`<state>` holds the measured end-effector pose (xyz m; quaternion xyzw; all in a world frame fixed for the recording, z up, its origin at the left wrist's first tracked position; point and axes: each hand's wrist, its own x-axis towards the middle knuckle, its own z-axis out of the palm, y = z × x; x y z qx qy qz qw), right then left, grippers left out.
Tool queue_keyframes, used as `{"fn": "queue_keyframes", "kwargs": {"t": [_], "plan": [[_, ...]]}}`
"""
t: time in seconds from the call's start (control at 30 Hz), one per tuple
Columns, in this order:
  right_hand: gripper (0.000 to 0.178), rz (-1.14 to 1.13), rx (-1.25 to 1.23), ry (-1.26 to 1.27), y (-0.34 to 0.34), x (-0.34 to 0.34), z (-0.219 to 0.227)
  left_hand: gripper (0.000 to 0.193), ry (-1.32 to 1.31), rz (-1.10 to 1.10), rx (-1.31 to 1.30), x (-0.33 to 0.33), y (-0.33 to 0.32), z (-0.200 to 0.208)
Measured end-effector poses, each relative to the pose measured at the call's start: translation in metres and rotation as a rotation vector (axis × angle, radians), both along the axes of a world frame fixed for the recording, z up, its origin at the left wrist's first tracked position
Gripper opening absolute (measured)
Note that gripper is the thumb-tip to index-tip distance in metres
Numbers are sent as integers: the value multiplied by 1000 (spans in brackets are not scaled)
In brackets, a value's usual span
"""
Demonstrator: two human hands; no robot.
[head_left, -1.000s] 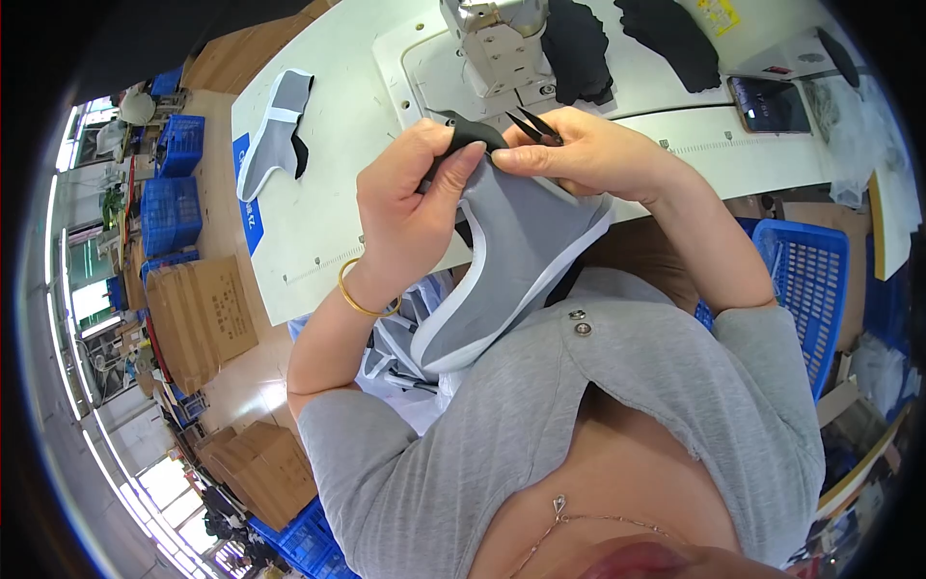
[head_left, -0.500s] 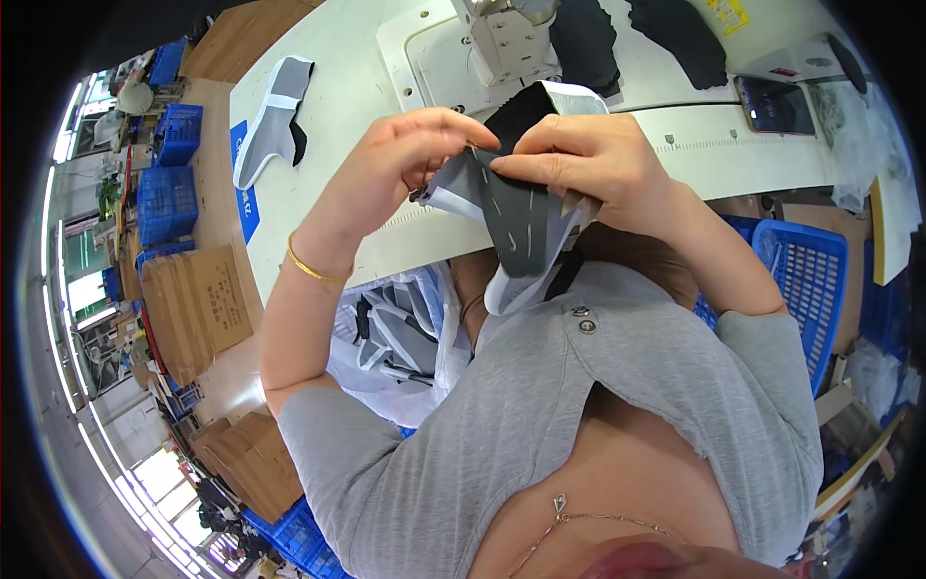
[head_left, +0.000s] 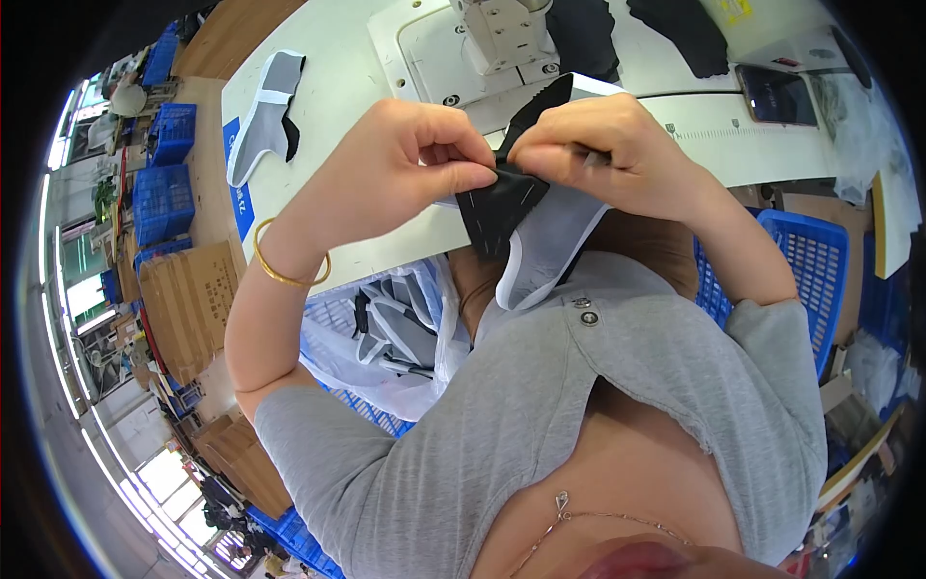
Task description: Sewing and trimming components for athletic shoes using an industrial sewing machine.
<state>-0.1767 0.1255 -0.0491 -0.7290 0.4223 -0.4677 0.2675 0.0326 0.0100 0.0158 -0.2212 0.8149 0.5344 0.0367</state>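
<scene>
My left hand (head_left: 405, 169) pinches the edge of a black and grey fabric piece (head_left: 500, 207) between thumb and fingers. Close beside it, my right hand (head_left: 622, 154) grips the same piece, its fingers bent in. Light stitch marks run over the black part, and a grey panel with white edging hangs down toward my lap. Something small and dark shows at my right fingers; I cannot make out what it is. Just beyond my hands stands a white sewing machine (head_left: 497, 39) on the white table (head_left: 357, 87).
A similar grey and white piece (head_left: 258, 125) lies at the table's left. Black fabric pieces (head_left: 680, 39) and a phone (head_left: 776, 95) lie on the right. A lined basket of pieces (head_left: 395, 328) stands below the edge; another blue basket (head_left: 805, 275) is at my right.
The fabric has been turned and folded between my hands, so its black part now slants to the lower left. My left thumb has come down onto it, and my right fingers have curled in.
</scene>
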Motion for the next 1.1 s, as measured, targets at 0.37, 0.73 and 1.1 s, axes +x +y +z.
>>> {"fn": "queue_keyframes", "kwargs": {"t": [0.37,0.73,1.1], "plan": [[15,12,-49,156,-2,-1,-3,8,143,0,-309,-3,12,5],[13,-132,97,-23,5,-1,6,14,291,458,214,2,-1,-19],[18,-377,207,-481,-33,-1,26,10,363,444,80,-44,-73,11]]}}
